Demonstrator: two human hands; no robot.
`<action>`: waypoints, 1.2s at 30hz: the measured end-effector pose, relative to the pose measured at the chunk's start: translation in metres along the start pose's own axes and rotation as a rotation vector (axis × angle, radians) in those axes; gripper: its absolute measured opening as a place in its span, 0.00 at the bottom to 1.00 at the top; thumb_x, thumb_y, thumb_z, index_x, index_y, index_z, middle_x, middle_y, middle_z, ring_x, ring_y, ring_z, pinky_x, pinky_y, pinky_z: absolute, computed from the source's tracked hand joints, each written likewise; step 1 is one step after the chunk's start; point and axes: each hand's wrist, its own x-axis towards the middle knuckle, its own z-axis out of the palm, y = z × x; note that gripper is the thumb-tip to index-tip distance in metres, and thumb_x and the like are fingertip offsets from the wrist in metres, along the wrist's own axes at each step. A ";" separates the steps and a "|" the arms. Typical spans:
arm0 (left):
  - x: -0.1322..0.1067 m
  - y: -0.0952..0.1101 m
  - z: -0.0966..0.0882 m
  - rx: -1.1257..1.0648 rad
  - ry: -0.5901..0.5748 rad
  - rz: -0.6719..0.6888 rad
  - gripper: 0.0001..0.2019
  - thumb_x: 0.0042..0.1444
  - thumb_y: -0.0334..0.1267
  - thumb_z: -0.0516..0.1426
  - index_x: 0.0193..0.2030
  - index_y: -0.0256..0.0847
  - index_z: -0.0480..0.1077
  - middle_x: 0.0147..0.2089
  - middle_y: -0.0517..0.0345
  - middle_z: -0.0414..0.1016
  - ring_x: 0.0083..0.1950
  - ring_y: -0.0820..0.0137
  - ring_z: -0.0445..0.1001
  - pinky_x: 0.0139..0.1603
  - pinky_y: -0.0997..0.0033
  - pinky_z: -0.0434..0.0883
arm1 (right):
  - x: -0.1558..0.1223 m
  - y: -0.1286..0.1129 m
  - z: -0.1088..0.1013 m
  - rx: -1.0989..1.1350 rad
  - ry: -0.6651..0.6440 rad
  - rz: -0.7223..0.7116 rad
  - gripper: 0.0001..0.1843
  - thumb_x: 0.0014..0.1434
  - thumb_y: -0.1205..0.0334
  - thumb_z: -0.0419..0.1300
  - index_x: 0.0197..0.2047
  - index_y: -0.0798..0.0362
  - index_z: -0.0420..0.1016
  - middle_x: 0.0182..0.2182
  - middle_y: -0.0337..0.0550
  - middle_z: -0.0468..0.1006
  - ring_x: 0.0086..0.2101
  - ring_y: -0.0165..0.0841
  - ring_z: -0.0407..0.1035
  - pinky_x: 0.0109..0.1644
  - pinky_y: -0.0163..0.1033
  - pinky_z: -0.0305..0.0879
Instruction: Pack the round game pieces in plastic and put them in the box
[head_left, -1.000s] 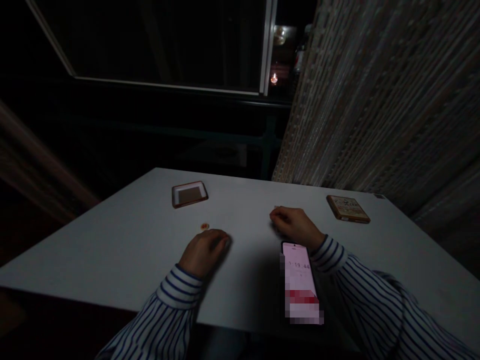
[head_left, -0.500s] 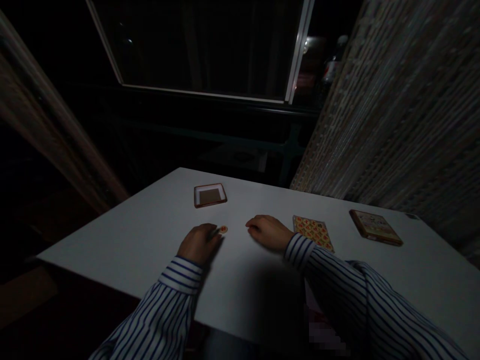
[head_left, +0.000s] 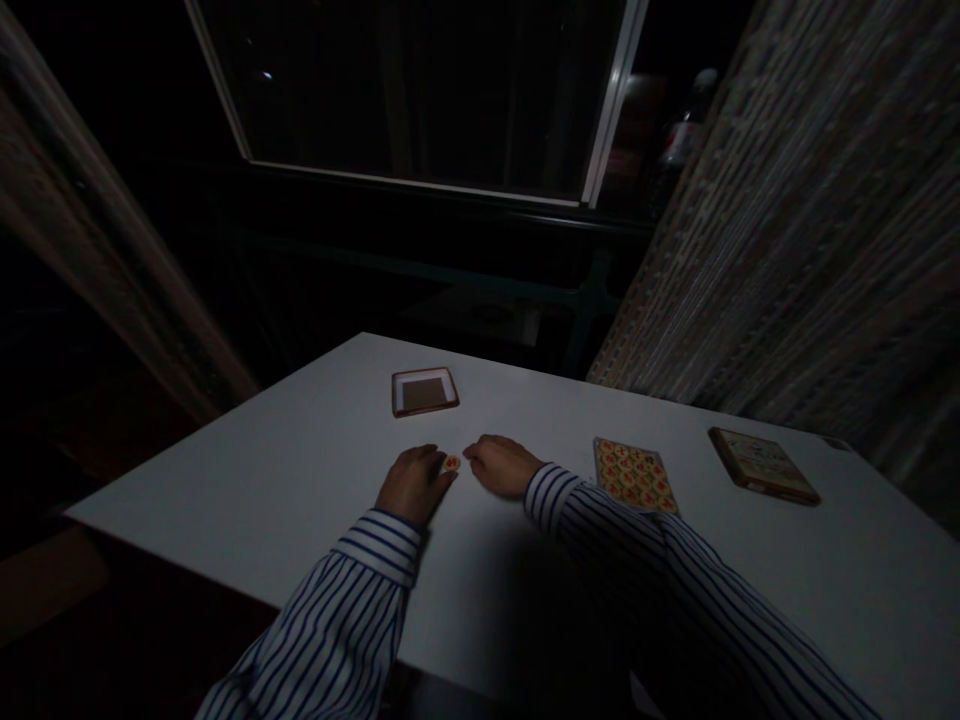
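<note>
A small round orange-and-cream token (head_left: 451, 463) lies on the white table (head_left: 300, 480) between my two hands. My left hand (head_left: 412, 482) rests knuckles-up just left of it, fingers curled, fingertips touching or nearly touching the token. My right hand (head_left: 501, 465) lies just right of the token with fingers curled loosely, holding nothing I can see. Both arms wear blue-striped white sleeves. A square board (head_left: 634, 474) covered with several round patterned pieces lies right of my right forearm.
A shallow red-rimmed square tray (head_left: 424, 391) with a brown inside sits further back. A brown box lid (head_left: 763, 465) with a picture lies at the far right. A woven curtain (head_left: 810, 230) hangs at right; a dark window (head_left: 420, 90) is behind.
My view swung so the phone dropped out of sight and the patterned board appeared. My right hand moved left toward the token; my left hand slid forward up to it.
</note>
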 end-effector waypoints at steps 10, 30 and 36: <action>0.004 -0.001 0.002 0.003 -0.011 0.019 0.20 0.53 0.46 0.51 0.45 0.35 0.72 0.51 0.42 0.70 0.53 0.58 0.67 0.54 0.62 0.63 | 0.007 -0.001 0.003 -0.041 -0.022 -0.004 0.16 0.56 0.68 0.46 0.42 0.56 0.72 0.40 0.53 0.73 0.41 0.36 0.68 0.42 0.37 0.59; 0.004 0.004 -0.001 -0.107 0.081 0.078 0.17 0.54 0.46 0.49 0.42 0.39 0.71 0.46 0.48 0.74 0.48 0.61 0.71 0.50 0.62 0.66 | 0.001 0.005 0.003 0.075 -0.022 -0.028 0.21 0.53 0.71 0.48 0.50 0.51 0.69 0.41 0.50 0.71 0.43 0.36 0.66 0.45 0.39 0.58; 0.005 0.008 -0.004 -0.142 0.109 0.084 0.20 0.54 0.48 0.49 0.44 0.37 0.70 0.46 0.47 0.74 0.48 0.61 0.71 0.50 0.62 0.66 | -0.004 0.006 -0.005 0.096 0.002 -0.019 0.22 0.53 0.72 0.48 0.51 0.51 0.68 0.41 0.48 0.71 0.43 0.34 0.66 0.45 0.37 0.57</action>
